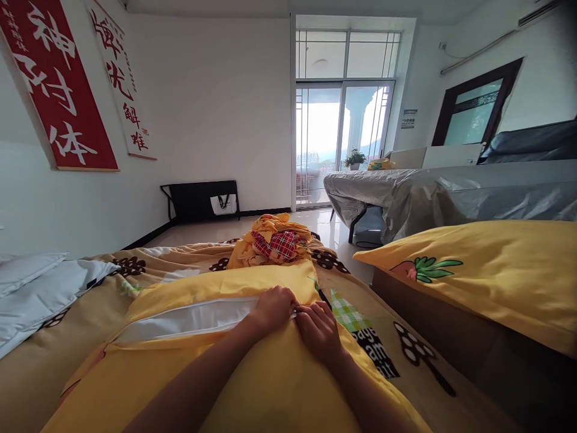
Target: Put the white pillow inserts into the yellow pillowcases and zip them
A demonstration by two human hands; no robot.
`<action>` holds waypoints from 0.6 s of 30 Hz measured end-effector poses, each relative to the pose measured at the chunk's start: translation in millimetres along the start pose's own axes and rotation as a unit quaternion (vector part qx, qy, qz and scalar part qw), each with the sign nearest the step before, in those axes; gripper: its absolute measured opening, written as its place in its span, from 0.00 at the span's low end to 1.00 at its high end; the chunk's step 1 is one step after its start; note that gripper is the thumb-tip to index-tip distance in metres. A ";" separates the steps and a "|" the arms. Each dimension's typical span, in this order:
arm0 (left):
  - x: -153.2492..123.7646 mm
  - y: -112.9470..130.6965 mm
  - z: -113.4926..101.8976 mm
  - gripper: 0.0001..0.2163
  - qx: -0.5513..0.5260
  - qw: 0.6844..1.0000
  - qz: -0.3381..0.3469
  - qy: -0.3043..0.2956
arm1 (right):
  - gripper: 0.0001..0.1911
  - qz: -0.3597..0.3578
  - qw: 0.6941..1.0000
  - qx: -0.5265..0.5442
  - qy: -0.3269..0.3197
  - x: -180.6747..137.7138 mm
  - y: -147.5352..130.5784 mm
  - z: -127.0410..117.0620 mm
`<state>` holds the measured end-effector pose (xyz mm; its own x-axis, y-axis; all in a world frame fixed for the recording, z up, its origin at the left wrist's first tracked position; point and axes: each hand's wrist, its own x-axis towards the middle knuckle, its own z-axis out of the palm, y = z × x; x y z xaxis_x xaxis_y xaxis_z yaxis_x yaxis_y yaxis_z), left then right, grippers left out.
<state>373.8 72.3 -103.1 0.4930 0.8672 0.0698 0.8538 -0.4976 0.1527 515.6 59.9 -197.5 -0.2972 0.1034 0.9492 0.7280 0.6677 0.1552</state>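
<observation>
A yellow pillowcase (279,373) lies before me with its long side opening partly unzipped. Through the gap shows a white inner pillow (193,320). At the right end of that gap, my left hand (274,309) is closed in a pinch on the opening's edge. Close beside it, my right hand (319,331) also pinches the pillowcase at the zipper line. A small dark bit, perhaps the zipper pull, shows between the fingertips, which hide most of it. Both hands almost touch.
A patterned brown blanket (433,385) spreads underneath. Crumpled yellow and red-checked cloth (279,243) lies beyond the pillow. White pillows (49,288) rest at left. Another yellow pillow (505,270) sits on a brown box (433,325) at right. Behind stands a plastic-covered table (401,186).
</observation>
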 end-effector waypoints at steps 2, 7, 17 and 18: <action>3.6 -1.6 0.2 0.14 -0.006 1.000 0.000 -0.002 | 0.10 -0.001 1.000 -0.001 0.007 1.9 0.0 -1.6; 7.7 -0.5 -3.0 0.13 -0.007 1.000 0.020 -0.022 | 0.11 -0.011 1.000 -0.011 0.015 5.6 0.0 -4.9; 1.9 9.7 -15.3 0.13 0.069 0.996 0.043 -0.039 | 0.09 -0.006 1.000 0.006 0.004 2.1 2.1 -2.7; 2.1 9.7 -15.2 0.13 0.070 0.996 0.043 -0.039 | 0.10 -0.006 1.000 0.004 0.004 2.7 2.1 -2.9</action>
<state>380.5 69.6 -86.4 0.5716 0.8205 -0.0011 0.8205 -0.5716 0.0104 518.1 59.4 -193.8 -0.3003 0.0899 0.9496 0.7196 0.6748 0.1637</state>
